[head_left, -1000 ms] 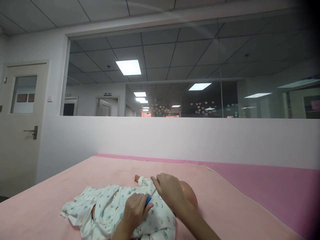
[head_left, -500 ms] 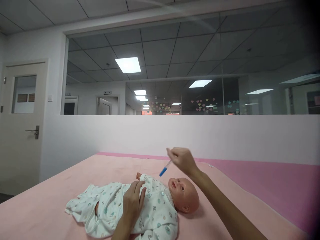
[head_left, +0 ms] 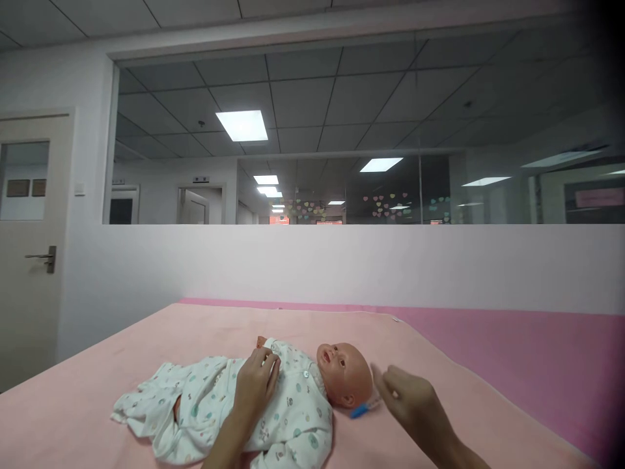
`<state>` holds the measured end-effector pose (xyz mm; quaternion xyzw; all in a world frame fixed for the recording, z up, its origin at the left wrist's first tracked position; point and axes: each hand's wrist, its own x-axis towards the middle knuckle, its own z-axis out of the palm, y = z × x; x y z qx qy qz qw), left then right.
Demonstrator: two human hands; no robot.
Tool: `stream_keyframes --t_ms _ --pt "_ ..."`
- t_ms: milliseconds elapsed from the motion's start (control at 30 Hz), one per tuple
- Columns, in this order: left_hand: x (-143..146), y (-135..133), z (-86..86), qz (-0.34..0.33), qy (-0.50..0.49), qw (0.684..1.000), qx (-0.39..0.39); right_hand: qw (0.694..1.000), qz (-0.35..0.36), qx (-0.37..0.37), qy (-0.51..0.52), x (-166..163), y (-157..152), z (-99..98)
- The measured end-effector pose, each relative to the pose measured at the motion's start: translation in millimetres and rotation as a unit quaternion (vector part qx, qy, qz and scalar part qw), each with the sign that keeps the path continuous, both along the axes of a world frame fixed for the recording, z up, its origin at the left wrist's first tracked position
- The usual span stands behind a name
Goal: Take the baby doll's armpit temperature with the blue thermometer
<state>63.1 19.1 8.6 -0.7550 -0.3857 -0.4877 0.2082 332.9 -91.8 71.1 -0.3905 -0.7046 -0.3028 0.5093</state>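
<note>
A baby doll (head_left: 344,374) in a white patterned outfit (head_left: 205,397) lies on its back, its head toward the right. My left hand (head_left: 256,378) rests on the doll's chest with its fingers laid out over the cloth, holding nothing. Beside the doll's head, my right hand (head_left: 415,404) is closed around a thin clear thermometer-like stick with a blue end (head_left: 360,411). The blue end points left, close to the doll's ear. Motion blurs the stick, and my fingers hide its other end.
A peach-pink sheet (head_left: 205,329) covers the table under the doll, with a darker pink surface (head_left: 527,352) along its back and right. Behind stands a white half wall (head_left: 342,260) with a wide window above. A door (head_left: 29,286) is at far left.
My right hand has swung down and to the right with the stick, from above the doll's face to beside its head. My left hand stays on the chest. The view has shifted slightly right.
</note>
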Motion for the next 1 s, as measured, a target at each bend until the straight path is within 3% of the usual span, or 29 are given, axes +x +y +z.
stream_keyframes --t_ms 67,200,400,533,633,733,800,900,1000 --pt "5 2 8.7 -0.026 0.034 0.998 -0.046 0.994 -0.044 0.042 -0.089 16 -8 -17.5" --pt "23 2 17.4 -0.099 0.053 0.985 -0.13 0.978 -0.203 0.042 -0.006 48 -16 -54.3" --pt "45 1 6.6 -0.115 0.024 0.98 -0.16 0.979 -0.165 -0.068 -0.095 93 10 -117.4" --pt "42 0 5.1 -0.152 0.014 0.978 -0.145 0.96 -0.193 -0.18 -0.097 103 23 -134.4" --pt "39 -1 4.5 -0.169 -0.007 0.974 -0.153 0.947 -0.234 -0.213 -0.061 89 24 -127.2" --pt "38 -4 3.1 -0.183 -0.033 0.969 -0.163 0.951 -0.232 -0.201 -0.035 45 30 -102.5" --pt "38 -6 2.8 -0.195 -0.046 0.965 -0.169 0.961 -0.178 -0.206 -0.035 3 40 -80.5" --pt "37 -9 3.7 -0.202 -0.066 0.96 -0.181 0.98 -0.044 -0.194 -0.011 -60 61 -52.9" --pt "36 -9 4.3 -0.201 -0.088 0.957 -0.191 0.981 0.004 -0.192 0.017 -102 81 -43.6"
